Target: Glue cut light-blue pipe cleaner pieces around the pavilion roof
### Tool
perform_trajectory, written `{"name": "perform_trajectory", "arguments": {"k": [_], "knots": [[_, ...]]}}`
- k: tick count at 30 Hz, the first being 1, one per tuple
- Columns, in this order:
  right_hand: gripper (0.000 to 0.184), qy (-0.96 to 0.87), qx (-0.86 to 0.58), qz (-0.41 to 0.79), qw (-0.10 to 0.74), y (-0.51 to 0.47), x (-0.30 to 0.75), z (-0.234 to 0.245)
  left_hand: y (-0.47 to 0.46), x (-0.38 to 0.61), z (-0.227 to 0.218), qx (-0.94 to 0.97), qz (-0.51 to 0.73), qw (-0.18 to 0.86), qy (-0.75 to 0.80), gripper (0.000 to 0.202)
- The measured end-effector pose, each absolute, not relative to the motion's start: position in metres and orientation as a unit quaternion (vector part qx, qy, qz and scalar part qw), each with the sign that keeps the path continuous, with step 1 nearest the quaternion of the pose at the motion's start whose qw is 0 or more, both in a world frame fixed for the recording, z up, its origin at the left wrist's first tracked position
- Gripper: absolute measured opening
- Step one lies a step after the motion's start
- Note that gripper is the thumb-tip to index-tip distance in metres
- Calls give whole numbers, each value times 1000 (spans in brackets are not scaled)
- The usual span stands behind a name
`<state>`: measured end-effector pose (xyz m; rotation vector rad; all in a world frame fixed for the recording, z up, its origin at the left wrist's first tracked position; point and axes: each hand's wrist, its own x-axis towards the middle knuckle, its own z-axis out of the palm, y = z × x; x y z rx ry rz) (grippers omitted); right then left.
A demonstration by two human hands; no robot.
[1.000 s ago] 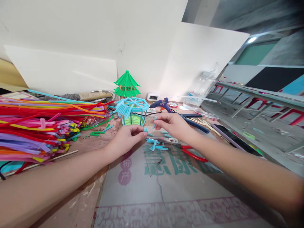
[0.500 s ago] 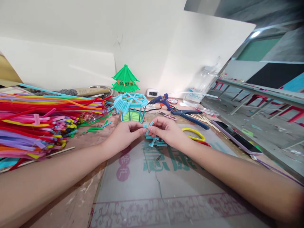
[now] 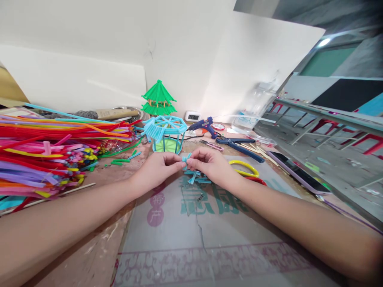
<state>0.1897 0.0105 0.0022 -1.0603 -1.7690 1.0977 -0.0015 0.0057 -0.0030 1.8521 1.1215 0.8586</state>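
Short light-blue pipe cleaner pieces (image 3: 186,158) meet between my fingertips in the middle of the view. My left hand (image 3: 163,169) pinches them from the left. From the right, my right hand (image 3: 211,163) pinches them too, and the two sets of fingertips almost touch. Just below, a small pile of cut blue pipe cleaner pieces (image 3: 196,178) lies on the printed sheet (image 3: 167,247). Behind my left hand stands a blue pavilion-like frame (image 3: 169,129) with a green base, its roof partly covered in blue strips. A green tiered roof model (image 3: 158,99) is seen behind it.
Bundles of coloured pipe cleaners (image 3: 44,155) fill the left side. To the right are a hot glue gun (image 3: 206,125), pliers (image 3: 239,145), yellow-and-red-handled scissors (image 3: 245,168), a phone (image 3: 296,171) and a clear plastic bottle (image 3: 251,107). A small digital clock (image 3: 193,116) stands at the back.
The blue pieces between my fingertips, held apart before, have come together. Both hands stay in nearly the same place.
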Motion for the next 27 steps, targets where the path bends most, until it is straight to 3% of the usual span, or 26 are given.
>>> {"name": "perform_trajectory", "arguments": {"k": [17, 27], "knots": [[10, -697, -391, 428, 421, 8, 188, 7, 4, 2, -2, 741, 341, 380, 437, 24], [13, -690, -387, 437, 428, 9, 188, 4, 4, 0, 0, 731, 350, 395, 433, 31]]}}
